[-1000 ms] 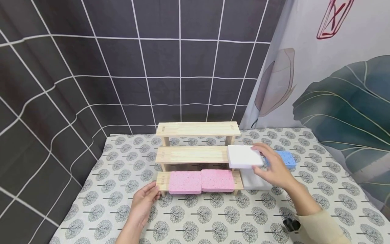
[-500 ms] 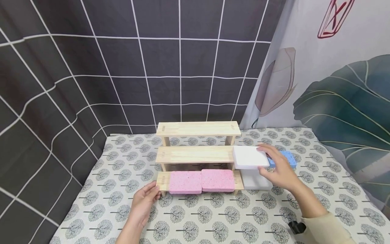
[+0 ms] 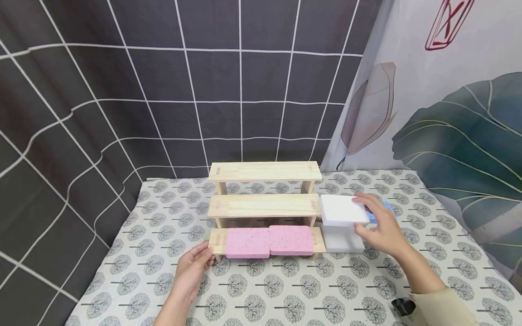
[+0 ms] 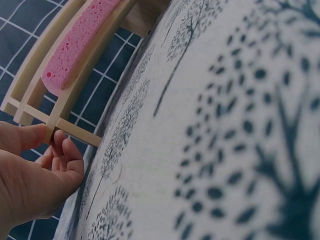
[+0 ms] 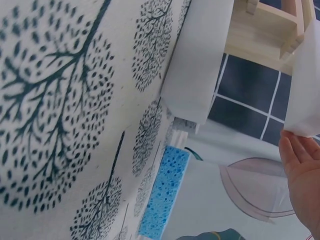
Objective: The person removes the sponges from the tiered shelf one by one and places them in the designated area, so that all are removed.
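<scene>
Dark, white-gridded curtain (image 3: 212, 122) backs the tree-printed cloth (image 3: 257, 303), where I watch the left hand (image 3: 192, 271) pinch the front left corner of a stepped pale-wood shelf (image 3: 263, 171) bearing two pink rectangular sponges (image 3: 248, 242). Right of its middle board (image 3: 261, 205), the right hand (image 3: 382, 232) grips, between thumb and fingers, the right end of a white rectangular foam-like block (image 3: 342, 209), held above a second white block (image 3: 343, 240), a blue rectangular sponge (image 5: 164, 195) beyond; I'd judge the held block light and easily dented, best taken gently by its edges.

Sponges (image 3: 247, 243) (side by side) on lowest shelf (image 3: 218, 242), upper block (image 3: 341, 209) right of middle shelf (image 3: 263, 205)
</scene>
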Motion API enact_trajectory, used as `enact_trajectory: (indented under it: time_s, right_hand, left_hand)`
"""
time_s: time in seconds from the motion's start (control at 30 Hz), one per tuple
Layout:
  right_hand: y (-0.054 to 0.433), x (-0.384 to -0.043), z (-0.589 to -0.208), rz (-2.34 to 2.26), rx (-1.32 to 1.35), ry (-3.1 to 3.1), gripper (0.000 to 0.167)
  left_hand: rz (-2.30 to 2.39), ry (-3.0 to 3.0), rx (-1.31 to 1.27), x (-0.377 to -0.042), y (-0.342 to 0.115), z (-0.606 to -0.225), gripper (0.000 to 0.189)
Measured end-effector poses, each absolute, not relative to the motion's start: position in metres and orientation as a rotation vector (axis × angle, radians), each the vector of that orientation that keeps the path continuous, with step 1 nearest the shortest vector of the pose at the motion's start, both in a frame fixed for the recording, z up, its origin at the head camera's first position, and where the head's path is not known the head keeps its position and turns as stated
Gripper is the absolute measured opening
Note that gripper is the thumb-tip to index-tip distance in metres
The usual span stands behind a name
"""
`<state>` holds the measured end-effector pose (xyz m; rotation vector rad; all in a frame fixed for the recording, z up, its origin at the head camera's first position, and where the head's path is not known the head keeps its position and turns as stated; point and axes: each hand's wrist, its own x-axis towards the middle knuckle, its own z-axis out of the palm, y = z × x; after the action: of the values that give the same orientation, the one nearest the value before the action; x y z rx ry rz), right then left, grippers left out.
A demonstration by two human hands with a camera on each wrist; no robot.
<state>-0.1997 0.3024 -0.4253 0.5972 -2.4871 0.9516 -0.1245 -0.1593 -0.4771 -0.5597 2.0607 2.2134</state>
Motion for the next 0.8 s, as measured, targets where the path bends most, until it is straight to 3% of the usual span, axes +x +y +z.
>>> enact_trajectory:
  time_s: [0.8]
  right_hand:
    - [0.325,-0.191,-0.434,0.961,0.509,-2.487,0.063]
  left_hand:
    - [2.237,2.039,-0.544,-0.124,-0.160,-0.476,0.045]
